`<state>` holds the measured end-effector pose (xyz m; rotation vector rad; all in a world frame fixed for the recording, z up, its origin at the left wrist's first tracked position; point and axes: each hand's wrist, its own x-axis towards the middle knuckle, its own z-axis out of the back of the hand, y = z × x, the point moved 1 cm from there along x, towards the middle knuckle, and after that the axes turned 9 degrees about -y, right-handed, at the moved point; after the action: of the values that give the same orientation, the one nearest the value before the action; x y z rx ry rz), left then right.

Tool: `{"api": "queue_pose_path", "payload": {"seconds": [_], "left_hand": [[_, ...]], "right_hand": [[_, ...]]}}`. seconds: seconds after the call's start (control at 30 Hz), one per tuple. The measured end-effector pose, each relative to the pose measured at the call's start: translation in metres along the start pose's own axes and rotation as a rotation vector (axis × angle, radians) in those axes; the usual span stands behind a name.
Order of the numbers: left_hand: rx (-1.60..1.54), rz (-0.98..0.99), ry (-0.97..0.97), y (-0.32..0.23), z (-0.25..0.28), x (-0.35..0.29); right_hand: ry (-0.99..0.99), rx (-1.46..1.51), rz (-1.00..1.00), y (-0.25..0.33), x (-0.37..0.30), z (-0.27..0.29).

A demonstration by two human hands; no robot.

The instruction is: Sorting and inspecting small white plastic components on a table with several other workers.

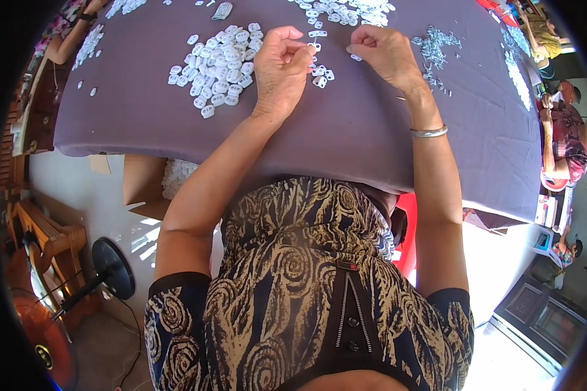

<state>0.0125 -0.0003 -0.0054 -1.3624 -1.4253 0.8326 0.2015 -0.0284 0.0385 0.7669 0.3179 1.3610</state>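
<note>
White two-holed plastic piece point(316, 47), pinched in left hand point(282, 70) over purple-grey tablecloth point(359, 133), near curled right hand point(387, 56); cannot tell if pinching anything.

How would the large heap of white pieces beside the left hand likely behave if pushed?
The heap of white pieces would probably spread apart, since they lie loose and overlapping. Each piece looks small next to the left hand, so likely light. Flattish and rounded-cornered, they would likely slide over the cloth rather than roll.
</note>
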Motion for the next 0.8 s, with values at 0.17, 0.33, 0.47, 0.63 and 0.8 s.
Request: {"api": "queue_pose_path", "payload": {"seconds": [0.17, 0.33, 0.47, 0.63, 0.8], "left_hand": [[0.029, -0.022, 0.026, -0.001, -0.003, -0.002], [-0.002, 0.005, 0.104, 0.0, -0.007, -0.008], [0.014, -0.019, 0.135, -0.001, -0.009, -0.012], [0.022, -0.011, 0.137, -0.002, -0.012, -0.015], [0.024, -0.028, 0.148, 0.002, -0.015, -0.009]], "right_hand": [[-0.087, 0.569, -0.101, 0.0, -0.003, 0.001], [-0.053, 0.737, -0.088, 0.009, -0.014, -0.012], [-0.102, 0.835, -0.168, 0.016, -0.018, -0.016], [-0.132, 0.823, -0.238, 0.016, -0.023, -0.017], [-0.137, 0.82, -0.202, 0.014, -0.017, -0.016]]}}
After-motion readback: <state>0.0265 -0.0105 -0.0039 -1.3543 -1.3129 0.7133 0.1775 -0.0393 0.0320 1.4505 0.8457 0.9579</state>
